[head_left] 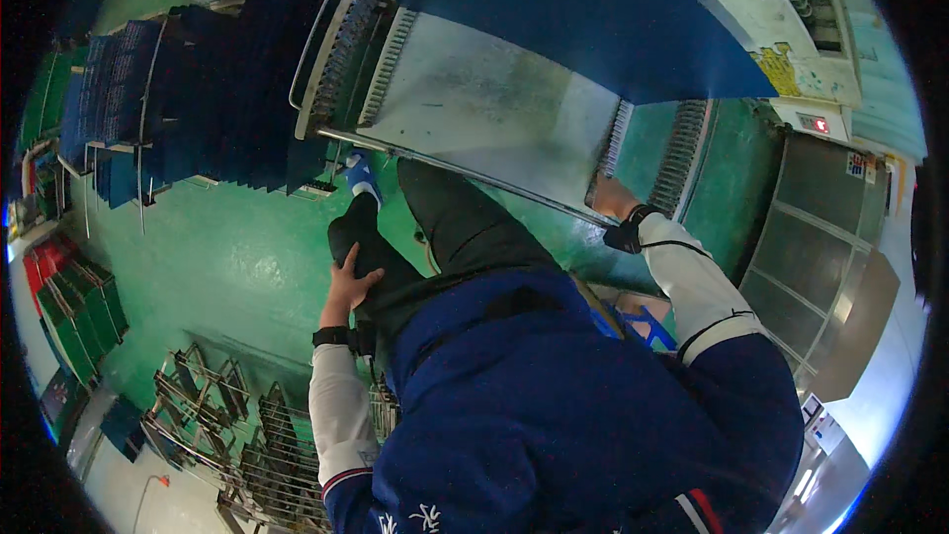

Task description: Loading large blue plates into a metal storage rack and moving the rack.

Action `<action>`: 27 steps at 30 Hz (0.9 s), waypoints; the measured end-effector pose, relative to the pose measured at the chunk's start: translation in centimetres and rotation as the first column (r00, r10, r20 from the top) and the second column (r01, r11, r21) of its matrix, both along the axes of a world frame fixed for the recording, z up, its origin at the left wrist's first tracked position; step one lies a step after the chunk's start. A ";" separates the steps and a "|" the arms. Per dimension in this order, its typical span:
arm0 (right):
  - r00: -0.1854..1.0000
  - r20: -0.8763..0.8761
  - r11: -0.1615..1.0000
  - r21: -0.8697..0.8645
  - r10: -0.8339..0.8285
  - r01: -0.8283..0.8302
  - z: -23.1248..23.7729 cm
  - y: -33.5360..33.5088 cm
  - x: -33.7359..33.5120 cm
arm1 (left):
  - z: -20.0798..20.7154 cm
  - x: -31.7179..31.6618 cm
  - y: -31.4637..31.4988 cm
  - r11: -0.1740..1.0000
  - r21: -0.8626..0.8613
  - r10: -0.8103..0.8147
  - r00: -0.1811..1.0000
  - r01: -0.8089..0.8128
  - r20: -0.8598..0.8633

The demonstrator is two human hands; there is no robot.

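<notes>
A wheeled-looking metal rack [460, 170] stands in front of me, with a grey bottom plate [474, 89] between rows of coil-like slots. A large dark blue panel [573, 10] rises over the far part of that plate. My right hand [615, 200] is closed at the rack's near right corner, against the end of a slotted strip [615, 138]; its fingertips are partly hidden. On my dark trouser leg rests my left hand [348, 287], fingers spread, with nothing in it. Black bands circle both wrists.
To the left, racks hold many upright dark blue panels [227, 89]. Metal frames [257, 435] stand on the green floor [237, 257] at lower left, near green and red crates [84, 307]. A blue stool [647, 324] is beside me; a metal cabinet [816, 247] stands right.
</notes>
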State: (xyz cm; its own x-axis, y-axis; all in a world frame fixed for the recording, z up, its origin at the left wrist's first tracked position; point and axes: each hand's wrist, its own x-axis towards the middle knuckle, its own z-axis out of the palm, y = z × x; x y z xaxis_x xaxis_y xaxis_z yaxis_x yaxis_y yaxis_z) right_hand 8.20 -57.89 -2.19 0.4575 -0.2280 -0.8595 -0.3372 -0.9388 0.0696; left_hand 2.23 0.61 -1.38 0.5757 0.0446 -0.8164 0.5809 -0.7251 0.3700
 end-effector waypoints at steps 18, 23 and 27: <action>0.938 0.154 0.915 0.221 0.310 -0.339 0.4 -2.3 1.4 | -0.1 0.1 -0.1 1.000 -0.014 -0.014 1.000 0.014 0.017; 0.859 0.411 0.941 0.014 0.304 -0.339 3.0 -3.2 5.3 | -0.7 -0.2 0.3 0.997 0.018 -0.070 0.997 0.070 0.039; 0.689 0.723 0.990 0.055 0.048 -0.127 14.8 1.8 14.1 | 1.0 0.3 -0.5 1.000 0.003 0.002 1.000 -0.002 0.002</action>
